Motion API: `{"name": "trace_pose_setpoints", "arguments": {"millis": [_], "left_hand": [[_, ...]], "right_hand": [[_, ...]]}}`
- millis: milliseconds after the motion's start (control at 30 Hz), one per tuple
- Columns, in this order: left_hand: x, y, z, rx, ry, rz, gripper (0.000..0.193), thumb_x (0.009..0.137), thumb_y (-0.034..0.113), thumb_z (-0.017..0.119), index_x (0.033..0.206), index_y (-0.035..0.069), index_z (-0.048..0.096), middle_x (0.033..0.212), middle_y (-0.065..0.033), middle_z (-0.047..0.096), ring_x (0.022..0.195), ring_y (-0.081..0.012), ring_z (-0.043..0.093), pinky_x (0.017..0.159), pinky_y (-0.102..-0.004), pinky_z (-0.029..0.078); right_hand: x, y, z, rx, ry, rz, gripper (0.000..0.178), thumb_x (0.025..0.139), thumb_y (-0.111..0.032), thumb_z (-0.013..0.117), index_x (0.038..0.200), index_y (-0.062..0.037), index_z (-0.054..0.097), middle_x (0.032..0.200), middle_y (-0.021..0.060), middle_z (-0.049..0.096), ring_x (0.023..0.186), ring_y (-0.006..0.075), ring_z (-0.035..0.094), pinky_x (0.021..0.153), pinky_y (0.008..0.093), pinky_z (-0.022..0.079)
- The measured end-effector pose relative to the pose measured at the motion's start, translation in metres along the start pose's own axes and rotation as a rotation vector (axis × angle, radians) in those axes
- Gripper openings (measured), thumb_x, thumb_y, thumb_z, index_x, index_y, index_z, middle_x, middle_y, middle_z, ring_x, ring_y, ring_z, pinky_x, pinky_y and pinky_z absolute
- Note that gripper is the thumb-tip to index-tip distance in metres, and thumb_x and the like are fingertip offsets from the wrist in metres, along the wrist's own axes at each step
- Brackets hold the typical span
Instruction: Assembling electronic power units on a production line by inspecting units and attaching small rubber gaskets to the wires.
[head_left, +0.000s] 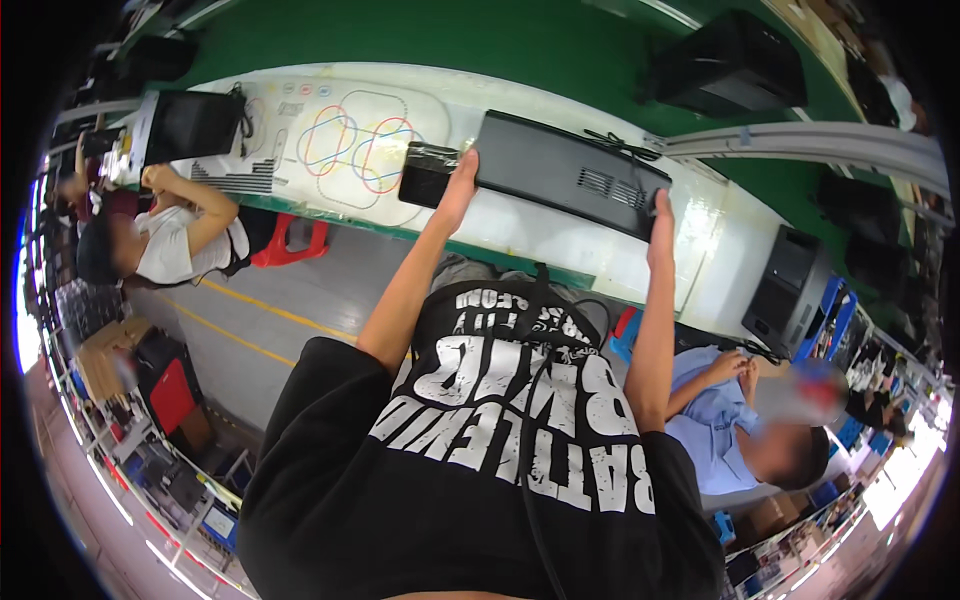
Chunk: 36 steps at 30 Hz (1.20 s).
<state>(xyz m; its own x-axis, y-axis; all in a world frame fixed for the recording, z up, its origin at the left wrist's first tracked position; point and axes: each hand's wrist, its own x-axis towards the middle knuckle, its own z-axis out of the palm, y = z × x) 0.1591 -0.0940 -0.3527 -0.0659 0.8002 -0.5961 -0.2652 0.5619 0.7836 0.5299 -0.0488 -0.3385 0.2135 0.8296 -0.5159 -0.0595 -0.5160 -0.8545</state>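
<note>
A long, flat black appliance casing (560, 165) with rows of vent slots lies slantwise at the white bench, between my two hands. My left hand (460, 188) grips its left end, the thumb up along the edge. At the right end, my right hand (661, 228) holds the other short side, the fingers mostly hidden beneath it. A smaller glossy black box (428, 175) sits on the bench just left of my left hand, partly covered by it. A black cord (625, 147) lies coiled behind the casing.
The white bench (735, 225) carries printed coloured loops at left. Another black appliance (790, 285) stands at its right, and one (195, 127) at its far left. Seated people work on both sides. A green belt (400, 35) with black units runs behind, below a metal rail (800, 150).
</note>
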Motion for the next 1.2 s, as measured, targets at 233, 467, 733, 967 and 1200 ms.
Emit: {"name": "trace_pose_setpoints", "arguments": {"millis": [233, 467, 733, 967, 1200], "left_hand": [[0.003, -0.058, -0.098, 0.694, 0.551, 0.283, 0.039, 0.082, 0.021, 0.067, 0.107, -0.008, 0.059, 0.102, -0.0232, 0.059, 0.094, -0.0326, 0.058, 0.083, -0.0417, 0.046], [0.022, -0.060, -0.095, 1.111, 0.478, 0.314, 0.031, 0.078, 0.012, 0.068, 0.102, -0.005, 0.059, 0.100, -0.0260, 0.056, 0.093, -0.0430, 0.054, 0.082, -0.0468, 0.045], [0.034, -0.070, -0.106, 1.102, 0.445, 0.397, 0.020, 0.078, 0.010, 0.066, 0.091, -0.004, 0.065, 0.085, -0.0203, 0.063, 0.081, -0.0375, 0.060, 0.075, -0.0435, 0.048], [0.035, -0.073, -0.127, 0.856, 0.420, 0.409, 0.017, 0.079, 0.007, 0.063, 0.092, -0.004, 0.066, 0.081, -0.0177, 0.068, 0.072, -0.0262, 0.067, 0.068, -0.0326, 0.052], [0.002, -0.047, -0.115, 0.047, 0.449, 0.300, 0.021, 0.083, 0.003, 0.062, 0.101, -0.007, 0.065, 0.090, -0.0125, 0.067, 0.078, -0.0180, 0.064, 0.070, -0.0271, 0.052]], "right_hand": [[-0.066, 0.052, -0.032, 0.028, 0.349, 0.057, 0.047, 0.091, -0.036, 0.050, 0.125, -0.0035, 0.046, 0.116, 0.0126, 0.059, 0.107, 0.0239, 0.057, 0.088, 0.0326, 0.037], [-0.125, 0.107, -0.061, 0.053, 0.462, 0.029, 0.040, 0.082, -0.010, 0.060, 0.117, 0.0043, 0.047, 0.093, 0.0148, 0.062, 0.086, 0.0217, 0.063, 0.075, 0.0282, 0.047], [-0.159, 0.119, -0.059, -0.083, 0.527, 0.135, 0.032, 0.083, -0.008, 0.058, 0.112, 0.0030, 0.049, 0.090, 0.0134, 0.063, 0.082, 0.0188, 0.062, 0.074, 0.0278, 0.048], [-0.156, 0.126, -0.056, -0.263, 0.465, 0.103, 0.033, 0.084, -0.009, 0.058, 0.113, 0.0039, 0.048, 0.093, 0.0169, 0.066, 0.082, 0.0205, 0.065, 0.074, 0.0284, 0.050], [-0.165, 0.119, -0.066, -0.219, 0.458, 0.004, 0.030, 0.085, -0.009, 0.058, 0.112, -0.0002, 0.049, 0.091, 0.0145, 0.066, 0.080, 0.0187, 0.064, 0.068, 0.0267, 0.049]]}}
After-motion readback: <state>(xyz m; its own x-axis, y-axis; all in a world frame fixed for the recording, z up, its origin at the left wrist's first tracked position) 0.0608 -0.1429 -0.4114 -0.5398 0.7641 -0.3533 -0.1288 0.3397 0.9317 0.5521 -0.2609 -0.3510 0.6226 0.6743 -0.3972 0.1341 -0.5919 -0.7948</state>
